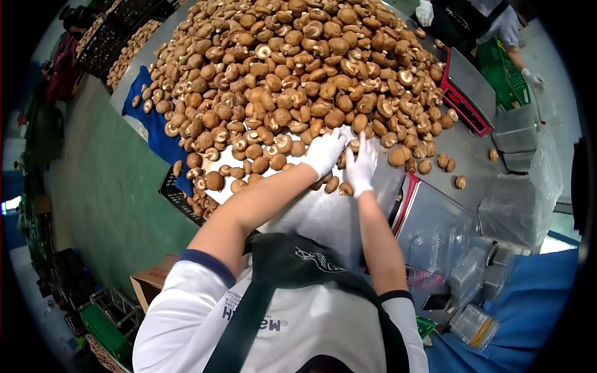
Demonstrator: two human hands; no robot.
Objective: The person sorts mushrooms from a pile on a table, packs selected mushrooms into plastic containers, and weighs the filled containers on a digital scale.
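Mushrooms (334, 118) were heaped across the tabletop (311, 214), filling the upper middle of the frame and thinning out toward the centre. The left hand (326, 153) and right hand (360, 166), both in white gloves, met the heap's near edge just right of centre, with a few mushrooms between and just below them. The right hand's fingers pointed up the frame, nearly straight; the left hand's were bent over the edge. Whether either set gripped a mushroom, I cannot tell.

A red-edged scale (467, 87) stood at upper right, near loose mushrooms. Clear trays (429, 239) lay at lower right. A blue cloth (152, 133) hung at the heap's left side. A co-worker's gloved hand (425, 13) showed at the top right.
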